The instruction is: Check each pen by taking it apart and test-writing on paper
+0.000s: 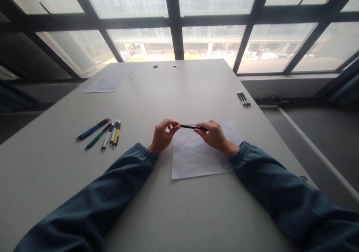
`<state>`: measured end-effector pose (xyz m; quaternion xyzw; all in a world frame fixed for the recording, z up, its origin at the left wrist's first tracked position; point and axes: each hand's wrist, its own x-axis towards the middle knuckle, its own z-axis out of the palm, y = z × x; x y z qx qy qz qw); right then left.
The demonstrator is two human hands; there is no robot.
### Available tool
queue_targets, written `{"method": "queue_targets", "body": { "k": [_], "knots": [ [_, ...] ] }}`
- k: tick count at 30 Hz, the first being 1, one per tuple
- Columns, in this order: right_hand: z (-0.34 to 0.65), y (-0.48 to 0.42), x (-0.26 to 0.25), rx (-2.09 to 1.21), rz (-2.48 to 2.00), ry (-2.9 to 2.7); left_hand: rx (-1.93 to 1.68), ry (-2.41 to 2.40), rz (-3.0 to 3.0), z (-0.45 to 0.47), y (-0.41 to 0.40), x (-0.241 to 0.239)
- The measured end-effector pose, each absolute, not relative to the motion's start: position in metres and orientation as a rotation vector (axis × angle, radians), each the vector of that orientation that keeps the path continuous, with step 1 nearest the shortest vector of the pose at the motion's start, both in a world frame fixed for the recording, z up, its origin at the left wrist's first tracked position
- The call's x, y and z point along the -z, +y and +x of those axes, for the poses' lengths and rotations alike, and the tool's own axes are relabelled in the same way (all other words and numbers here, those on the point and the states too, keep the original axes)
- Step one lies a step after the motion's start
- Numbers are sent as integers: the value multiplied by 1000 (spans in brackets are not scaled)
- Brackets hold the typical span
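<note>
A dark pen (pixel 188 126) is held level between my two hands, above a white sheet of paper (pixel 193 166). My left hand (pixel 165 134) pinches its left end between thumb and fingertips. Around its right part, the thumb and fingers of my right hand (pixel 213 135) are closed. Faint marks show on the paper beneath the pen. Part of the sheet's right side is hidden by my right hand and sleeve.
Several pens (pixel 112 134) in different colours lie loosely on the left of the white table (pixel 179 98). Several black pens (pixel 244 99) rest side by side near the right edge. More paper sheets (pixel 105 80) lie at the far left. Windows stand behind the table.
</note>
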<state>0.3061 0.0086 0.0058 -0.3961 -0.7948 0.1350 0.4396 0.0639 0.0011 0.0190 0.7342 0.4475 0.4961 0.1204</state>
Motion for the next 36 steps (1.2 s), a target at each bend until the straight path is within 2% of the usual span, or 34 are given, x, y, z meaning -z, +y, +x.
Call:
{"method": "queue_targets", "body": {
  "k": [9,15,19,24,29,32,36],
  "knots": [
    [306,9,-18,-980,-852,-1401,-1388,1292,2146,64,0,-19],
    [307,11,-18,-1241,-772,-1290,-1241,1176,2224,65,-3,-19],
    [306,9,-18,-1388,-755,-1408,-1150,1059,2299,66,-4,-18],
    [305,11,-15,-1424,-762,-1428,-1014,1039,2350,66,-3,-18],
    [307,16,-14,-1430,-740,-1206,-1103,1291,2276,65,2,-14],
    [306,19,-13,-1285,-807,-1194,-1077,1344,2335,65,5,-12],
    [303,21,-10,-1027,-977,-1270,-875,1187,2483,66,3,-14]
  ]
}}
